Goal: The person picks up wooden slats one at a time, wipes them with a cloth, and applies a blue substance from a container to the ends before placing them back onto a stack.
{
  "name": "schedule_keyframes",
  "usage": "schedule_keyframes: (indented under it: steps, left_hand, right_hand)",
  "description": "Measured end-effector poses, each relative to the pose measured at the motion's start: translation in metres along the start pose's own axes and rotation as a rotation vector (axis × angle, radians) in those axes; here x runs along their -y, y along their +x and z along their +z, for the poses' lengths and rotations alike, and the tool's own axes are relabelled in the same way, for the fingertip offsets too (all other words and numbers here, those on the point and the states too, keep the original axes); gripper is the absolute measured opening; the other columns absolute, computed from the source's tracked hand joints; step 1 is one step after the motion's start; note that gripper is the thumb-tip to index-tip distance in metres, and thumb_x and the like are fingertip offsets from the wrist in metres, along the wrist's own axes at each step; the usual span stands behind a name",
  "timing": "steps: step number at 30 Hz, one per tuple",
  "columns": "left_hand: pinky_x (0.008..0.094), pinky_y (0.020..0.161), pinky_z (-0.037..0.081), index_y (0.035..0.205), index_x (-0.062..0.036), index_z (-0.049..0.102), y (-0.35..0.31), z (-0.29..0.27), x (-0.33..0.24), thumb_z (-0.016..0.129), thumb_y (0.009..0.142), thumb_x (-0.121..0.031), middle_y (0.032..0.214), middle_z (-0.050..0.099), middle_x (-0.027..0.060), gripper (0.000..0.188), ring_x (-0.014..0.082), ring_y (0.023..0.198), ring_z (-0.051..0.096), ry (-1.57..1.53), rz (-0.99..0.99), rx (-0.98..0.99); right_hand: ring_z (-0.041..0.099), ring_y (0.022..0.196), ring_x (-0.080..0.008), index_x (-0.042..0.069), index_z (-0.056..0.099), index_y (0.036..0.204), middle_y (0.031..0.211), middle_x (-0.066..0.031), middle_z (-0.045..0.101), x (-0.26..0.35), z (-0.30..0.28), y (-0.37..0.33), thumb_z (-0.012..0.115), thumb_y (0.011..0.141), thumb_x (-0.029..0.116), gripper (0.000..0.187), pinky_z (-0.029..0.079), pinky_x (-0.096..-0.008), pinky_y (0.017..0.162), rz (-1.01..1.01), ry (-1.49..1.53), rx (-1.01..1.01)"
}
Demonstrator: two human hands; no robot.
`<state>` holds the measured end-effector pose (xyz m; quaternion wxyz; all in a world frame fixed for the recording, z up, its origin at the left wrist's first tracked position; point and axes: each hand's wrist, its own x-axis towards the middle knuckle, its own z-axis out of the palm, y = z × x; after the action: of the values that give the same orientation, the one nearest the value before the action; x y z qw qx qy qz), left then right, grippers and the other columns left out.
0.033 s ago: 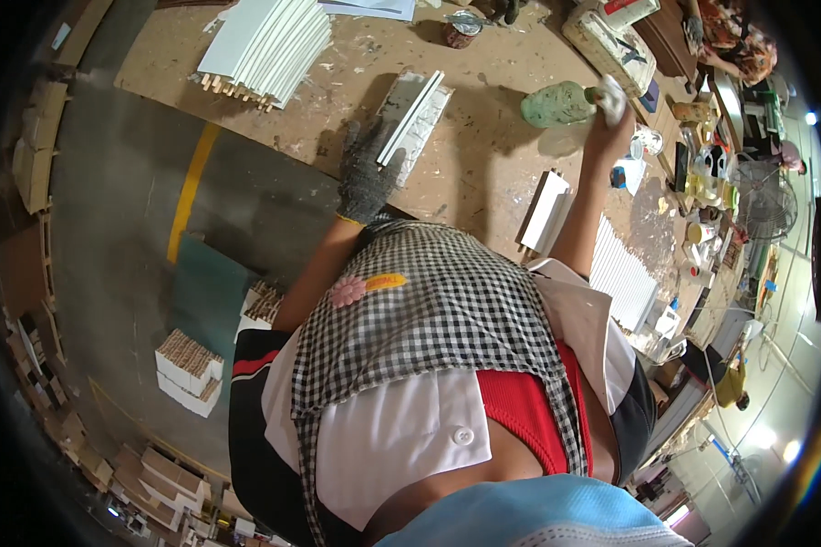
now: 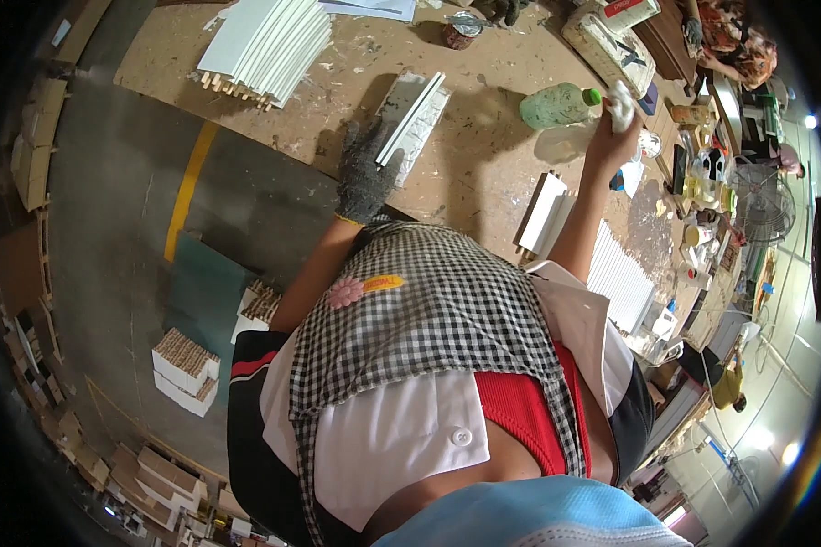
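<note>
The worktop carries a pale board and a green bottle, a slim white strip lying over the board with its near end gripped by the gloved left hand, while the right hand pinches a white wad near the bottle.

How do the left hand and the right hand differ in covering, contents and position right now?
The left hand wears a dark grey glove; the right hand is bare.

The left hand is at the near end of a white strip; the right hand grips a crumpled white wad.

The left hand is well left of the green bottle; the right hand is just right of it.

Both appear over the worktable.
</note>
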<state>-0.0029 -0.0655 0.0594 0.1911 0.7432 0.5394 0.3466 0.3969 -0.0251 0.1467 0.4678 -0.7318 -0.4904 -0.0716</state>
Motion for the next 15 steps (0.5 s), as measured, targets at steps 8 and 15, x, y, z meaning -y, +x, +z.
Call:
schedule_keyframes:
  steps: [8,15]
  left_hand:
    - [0.0513,0.114,0.034,0.129,-0.0049,0.063,-0.003,0.011,0.013,0.064,0.092,-0.024,0.130,0.063,0.0210,0.042,0.0416,0.122,0.056,-0.069,0.063,-0.030]
    - [0.0507,0.113,0.035,0.130,-0.0021,0.060,-0.001,0.010,0.006,0.066,0.084,-0.017,0.132,0.061,0.0208,0.049,0.0398,0.120,0.057,-0.161,-0.042,0.059]
  right_hand:
    - [0.059,0.109,-0.0336,0.007,0.053,0.138,0.140,-0.0175,0.054,0.129,0.082,-0.142,0.072,0.075,0.003,0.066,0.047,-0.0433,0.100,-0.184,0.280,0.732]
    - [0.058,0.106,-0.0327,0.018,0.057,0.140,0.151,-0.0015,0.049,0.109,0.123,-0.146,0.070,0.069,-0.007,0.076,0.049,-0.0406,0.098,-0.247,0.259,0.630]
